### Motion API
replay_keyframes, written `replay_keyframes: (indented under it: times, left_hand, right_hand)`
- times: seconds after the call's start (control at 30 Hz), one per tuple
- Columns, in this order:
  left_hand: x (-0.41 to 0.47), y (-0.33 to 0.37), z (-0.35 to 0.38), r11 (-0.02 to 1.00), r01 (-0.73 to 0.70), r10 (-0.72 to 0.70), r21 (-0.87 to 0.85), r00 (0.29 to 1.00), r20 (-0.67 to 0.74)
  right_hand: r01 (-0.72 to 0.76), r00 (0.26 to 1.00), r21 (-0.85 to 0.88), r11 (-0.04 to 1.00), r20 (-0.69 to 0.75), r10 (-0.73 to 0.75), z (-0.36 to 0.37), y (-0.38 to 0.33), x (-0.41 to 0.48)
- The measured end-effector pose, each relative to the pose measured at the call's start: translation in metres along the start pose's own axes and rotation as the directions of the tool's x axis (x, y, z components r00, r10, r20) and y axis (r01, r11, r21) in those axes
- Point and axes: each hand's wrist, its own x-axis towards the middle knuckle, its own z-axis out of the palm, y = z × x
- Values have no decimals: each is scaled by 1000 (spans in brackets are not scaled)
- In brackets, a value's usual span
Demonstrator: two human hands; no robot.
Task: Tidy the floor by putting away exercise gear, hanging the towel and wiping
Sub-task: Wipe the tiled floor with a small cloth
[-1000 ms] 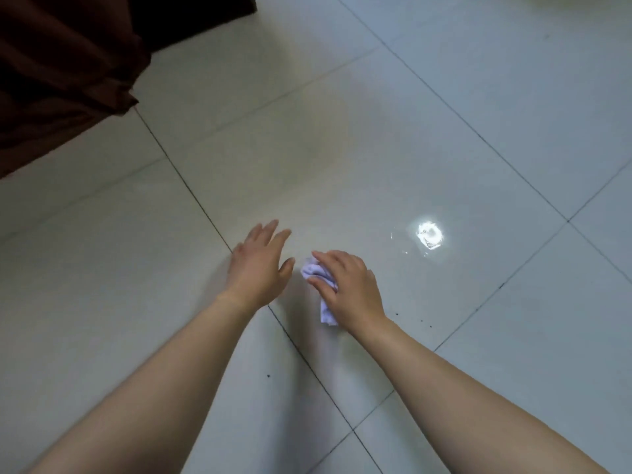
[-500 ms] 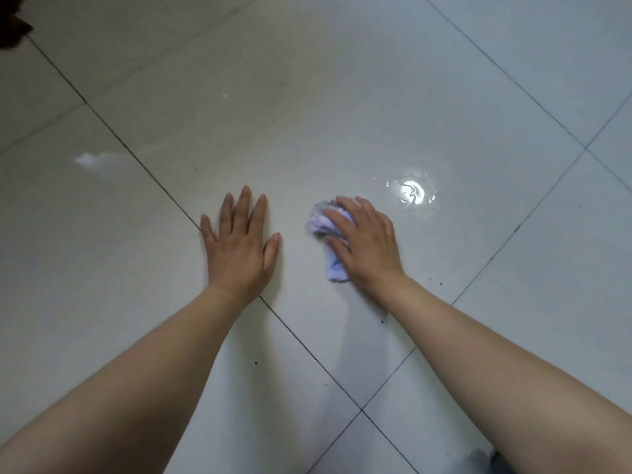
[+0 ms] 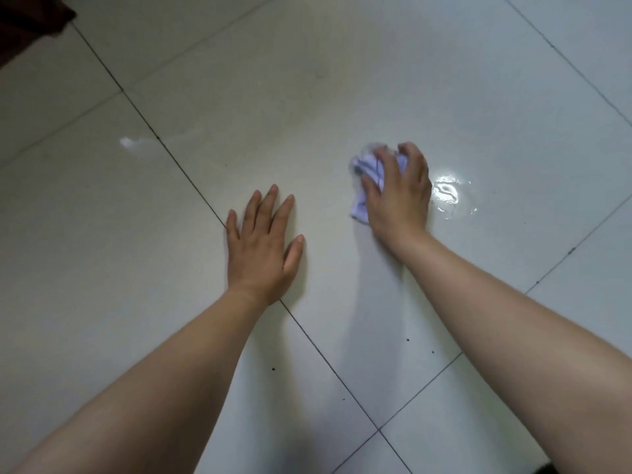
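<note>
Our right hand (image 3: 398,196) slid lavender cloth (image 3: 367,167) rightward since earlier frame; now centre-right, just beside puddle (image 3: 448,195). Fingers curled round cloth. Left hand (image 3: 261,248) flat, fingers spread, on tiled floor (image 3: 342,80). We should sweep through puddle, pressing firmly.

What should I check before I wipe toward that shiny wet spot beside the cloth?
1. Right hand grips cloth: ok.
2. Left hand flat on floor, bracing: ok.
3. Puddle right of the cloth wiped up: not ok, it glistens.
4. Dark specks near the forearms cleared: not ok.
5. Cloth dry enough to soak up water: cannot tell.
6. Pale smear far left, water or glare: cannot tell.
</note>
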Motion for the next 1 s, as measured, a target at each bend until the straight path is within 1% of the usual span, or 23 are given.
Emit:
replay_keyframes:
  times: [0.03, 0.07, 0.13, 0.2, 0.23, 0.27, 0.3, 0.37, 0.4, 0.43, 0.47, 0.53, 0.57, 0.6, 0.63, 0.7, 0.73, 0.8, 0.87, 0.93, 1.0]
  left_hand:
    - [0, 0, 0, 1000, -2, 2, -5, 1000, -2]
    - [0, 1, 0, 1000, -2, 2, -11, 1000, -3]
    - [0, 0, 0, 1000, 1, -1, -19, 1000, -11]
    - [0, 0, 1, 1000, 0, -1, -21, 1000, -18]
    - [0, 0, 1, 1000, -3, 2, -20, 1000, -19]
    - [0, -1, 2, 1000, -8, 7, -18, 1000, -21]
    - [0, -1, 3, 1000, -12, 12, -16, 1000, -23]
    - [0, 0, 4, 1000, -12, 11, -14, 1000, -23]
    - [-1, 1, 4, 1000, -7, 7, -18, 1000, -22]
    - [1, 0, 3, 1000, 1, -1, -28, 1000, -26]
    - [2, 6, 3, 999, 5, -6, -45, 1000, -27]
    - [9, 15, 1, 997, 11, -14, -72, 999, -38]
    - [14, 24, -1, 997, -17, 14, -82, 999, -39]
    - [19, 34, -3, 993, -68, 65, -93, 997, -36]
    - [24, 46, -5, 985, -131, 128, -112, 991, -35]
    - [31, 68, -5, 958, -241, 237, -153, 971, -43]
    - [34, 79, -2, 949, -271, 269, -162, 962, -40]
    - [37, 96, 7, 947, -286, 286, -145, 958, -20]
    - [38, 103, 18, 959, -277, 278, -61, 960, 17]
    - [39, 103, 24, 964, -265, 265, -5, 963, 37]
    - [40, 103, 24, 965, -261, 261, 2, 964, 50]
  right_hand:
    - [-24, 1000, -2, 1000, -1, 24, 4, -10, 17]
    - [-3, 1000, -18, 1000, 11, 3, 10, -21, 28]
    - [130, 990, -23, 991, 61, -129, 20, -40, 29]
    - [279, 953, 1, 960, 124, -277, 20, -42, 5]
    - [328, 934, 10, 944, 144, -326, 16, -34, -10]
    - [339, 930, 13, 941, 146, -337, 11, -21, -22]
    - [299, 947, 6, 954, 124, -297, 4, -6, -31]
    - [111, 993, -11, 994, 46, -110, -10, 15, -35]
    - [35, 999, -16, 999, 25, -35, -13, 19, -33]
    - [14, 999, -17, 1000, 31, -14, -13, 16, -31]
    - [38, 997, -12, 999, 61, -37, -16, 16, -33]
    - [190, 973, 25, 982, 128, -191, -18, 16, -50]
    - [256, 953, 40, 966, 154, -260, -24, 23, -64]
    - [287, 941, 47, 957, 173, -291, -31, 33, -79]
    - [284, 941, 45, 958, 178, -287, -39, 44, -92]
    - [215, 963, 5, 977, 164, -213, -52, 67, -107]
    - [175, 974, -25, 984, 150, -169, -56, 75, -109]
    - [111, 990, -60, 992, 99, -105, -59, 87, -105]
    - [10, 1000, -56, 998, -1, -10, -58, 94, -95]
    - [-121, 985, -38, 992, -127, 115, -55, 95, -83]
    - [-260, 945, -8, 966, -210, 252, -51, 93, -69]
